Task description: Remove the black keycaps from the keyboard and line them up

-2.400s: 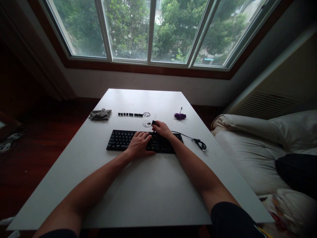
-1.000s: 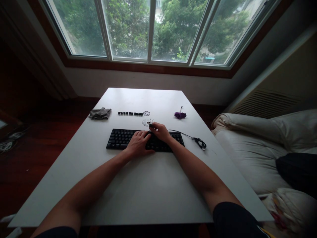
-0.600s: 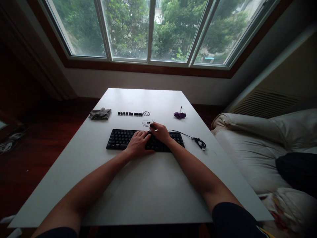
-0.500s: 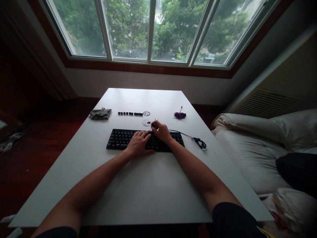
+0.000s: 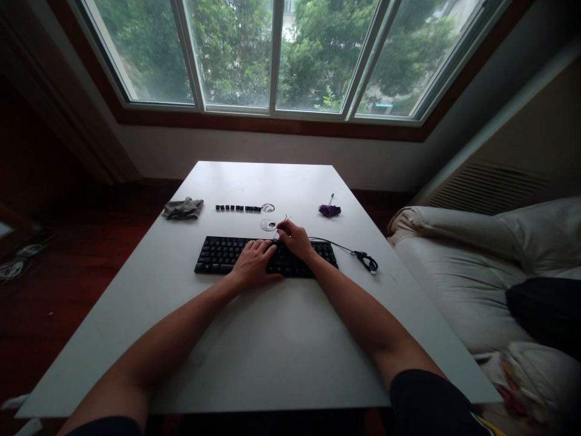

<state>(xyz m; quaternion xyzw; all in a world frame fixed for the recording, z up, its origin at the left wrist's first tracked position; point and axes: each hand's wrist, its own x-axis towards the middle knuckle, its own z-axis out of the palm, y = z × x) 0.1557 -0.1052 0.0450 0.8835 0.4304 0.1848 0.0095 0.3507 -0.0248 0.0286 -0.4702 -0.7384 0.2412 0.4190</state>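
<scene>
Left hand [image 5: 254,264] open on keyboard [image 5: 216,255], right hand [image 5: 296,240] beside — pinching wire tool [image 5: 282,221]

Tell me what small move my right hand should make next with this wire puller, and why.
Probably ease it straight up: your right hand pinches the wire puller at the far edge of the keyboard, your left hand braces it, and loose keycaps lie beyond.

Grey cloth [image 5: 183,208], purple item [image 5: 330,210], white cushions [image 5: 467,266]
</scene>
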